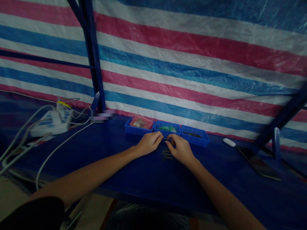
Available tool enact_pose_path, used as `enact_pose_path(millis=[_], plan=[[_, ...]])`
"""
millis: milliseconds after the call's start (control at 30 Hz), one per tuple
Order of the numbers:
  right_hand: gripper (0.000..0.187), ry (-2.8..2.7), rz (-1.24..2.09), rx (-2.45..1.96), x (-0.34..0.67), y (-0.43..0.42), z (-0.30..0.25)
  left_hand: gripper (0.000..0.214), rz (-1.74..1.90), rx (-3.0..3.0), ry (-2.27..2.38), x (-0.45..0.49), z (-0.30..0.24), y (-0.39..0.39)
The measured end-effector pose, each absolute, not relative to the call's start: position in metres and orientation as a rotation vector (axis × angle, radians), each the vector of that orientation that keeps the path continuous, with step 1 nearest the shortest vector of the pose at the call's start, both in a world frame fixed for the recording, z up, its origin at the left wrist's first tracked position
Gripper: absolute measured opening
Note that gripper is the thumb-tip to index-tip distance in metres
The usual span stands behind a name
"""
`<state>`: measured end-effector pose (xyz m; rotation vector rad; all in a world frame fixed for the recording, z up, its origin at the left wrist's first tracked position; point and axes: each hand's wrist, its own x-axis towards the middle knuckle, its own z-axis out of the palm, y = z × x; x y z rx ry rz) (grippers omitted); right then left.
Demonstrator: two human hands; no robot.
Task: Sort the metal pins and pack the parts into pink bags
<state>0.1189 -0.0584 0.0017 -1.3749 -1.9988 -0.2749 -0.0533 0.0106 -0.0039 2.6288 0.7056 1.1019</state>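
My left hand (149, 142) and my right hand (179, 147) rest close together on the dark blue table (134, 172), fingers curled. Between their fingertips they pinch a thin dark pin-like piece (166, 138). A small pile of several similar thin pieces (167, 154) lies on the table just below the hands. Right behind the hands stand three small blue trays: the left tray (129, 129) holds reddish-brown bits, the middle tray (158, 129) holds green parts, the right tray (203, 140) holds dark thin pieces.
A white power strip (51, 123) with several white cables sits at the far left. A small white object (229, 142) and a dark phone (260, 164) lie at the right. A striped tarp (192, 64) and blue frame posts (92, 54) stand behind.
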Motion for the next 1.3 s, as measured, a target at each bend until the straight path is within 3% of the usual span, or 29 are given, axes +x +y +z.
enact_pose_path(millis=[200, 467, 800, 1067, 1300], plan=[[0.008, -2.026, -0.320, -1.357, 0.1189, -0.0588, 0.0019, 0.028, 1.094, 2.671, 0.710, -0.0529, -0.0060, 0.0130], [0.023, -2.027, -0.315, -1.373, 0.1194, -0.0575, 0.0014, 0.017, 1.099, 2.630, 0.654, -0.0529, -0.0061, 0.0119], [0.008, -2.022, -0.333, -1.356, 0.1172, -0.0596, 0.0027, 0.031, 1.058, 2.603, 0.711, -0.0530, -0.0056, 0.0120], [0.023, -2.040, -0.346, -1.366, 0.1172, -0.0610, 0.0053, 0.019, 1.093, 2.592, 0.652, -0.0538, -0.0045, 0.0096], [0.014, -2.024, -0.361, -1.363, 0.1158, -0.0624, 0.0047, 0.032, 1.057, 2.604, 0.698, -0.0529, -0.0054, 0.0114]])
